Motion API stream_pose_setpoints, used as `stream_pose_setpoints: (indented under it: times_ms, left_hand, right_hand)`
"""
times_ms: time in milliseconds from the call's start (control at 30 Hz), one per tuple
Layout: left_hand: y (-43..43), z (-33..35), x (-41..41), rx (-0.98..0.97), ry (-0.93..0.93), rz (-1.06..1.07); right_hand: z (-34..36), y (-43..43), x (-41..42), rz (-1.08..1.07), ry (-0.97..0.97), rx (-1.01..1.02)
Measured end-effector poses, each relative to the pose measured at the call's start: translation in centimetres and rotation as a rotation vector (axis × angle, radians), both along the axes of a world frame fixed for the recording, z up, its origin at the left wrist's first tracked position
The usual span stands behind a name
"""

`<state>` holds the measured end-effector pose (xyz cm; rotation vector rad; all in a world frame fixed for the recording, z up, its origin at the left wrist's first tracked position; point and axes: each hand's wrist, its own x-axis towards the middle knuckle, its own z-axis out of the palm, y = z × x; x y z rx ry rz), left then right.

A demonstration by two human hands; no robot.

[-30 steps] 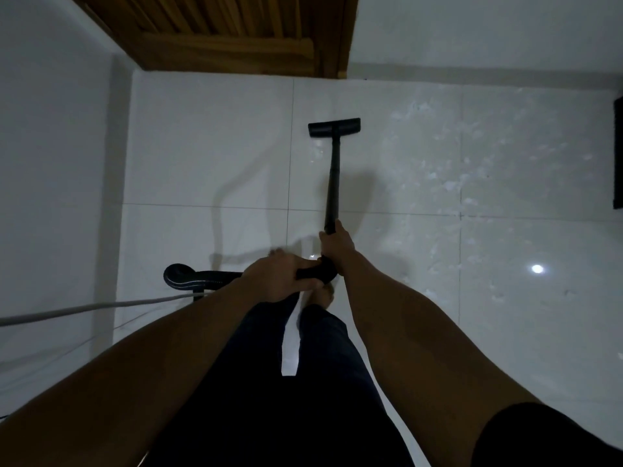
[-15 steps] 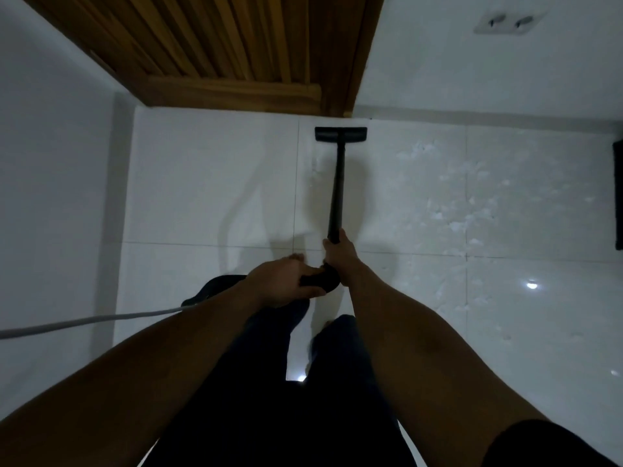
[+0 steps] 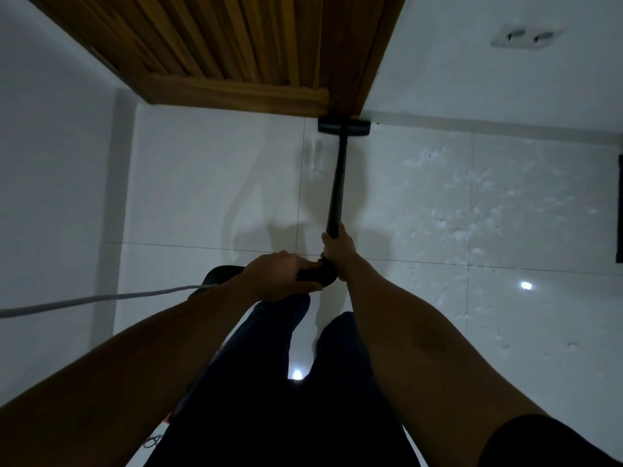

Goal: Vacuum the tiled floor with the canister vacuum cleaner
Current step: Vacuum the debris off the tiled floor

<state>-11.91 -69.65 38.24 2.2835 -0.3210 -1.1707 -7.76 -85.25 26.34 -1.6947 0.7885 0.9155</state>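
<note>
One vacuum wand (image 3: 338, 183), black, straight, running from the hands up the frame to one flat floor head (image 3: 344, 127); the head lies on the tiled floor (image 3: 209, 183) and sits right against the foot of one slatted wooden door (image 3: 242, 45), at the corner where the door frame meets the white wall (image 3: 472, 62). Two bare hands on the tool: right hand (image 3: 338, 252), fingers wrapped closed around the lower end of the wand; left hand (image 3: 281, 276), just behind it, fingers curled closed over the dark curved handle grip (image 3: 318, 276). One grey hose or cable (image 3: 91, 299), which of the two cannot be told, stretching from the left edge of the frame to a dark rounded part (image 3: 219, 274) half hidden behind the left forearm; its identity is unclear in the dim light. Two legs in dark trousers (image 3: 269, 382) fill the lower middle. Floor tiles large, white, glossy, with thin grout lines; two bright light reflections (image 3: 526, 285) show on them. One double wall outlet (image 3: 527, 36) at upper right. One dark object (image 3: 619, 210) cut off by the right edge.
</note>
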Motion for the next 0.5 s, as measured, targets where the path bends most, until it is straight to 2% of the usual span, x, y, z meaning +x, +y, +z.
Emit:
stream_pose_setpoints:
  times_ms: [167, 500]
  left_hand:
    - [-0.8, 0.7, -2.1, -0.020, 0.014, 0.120]
    - [-7.1, 2.0, -14.1, -0.007, 0.042, 0.070]
  right_hand:
    - [1.3, -0.8, -1.1, 0.078, -0.060, -0.074]
    - [1.5, -6.9, -13.6, 0.178, -0.098, -0.112]
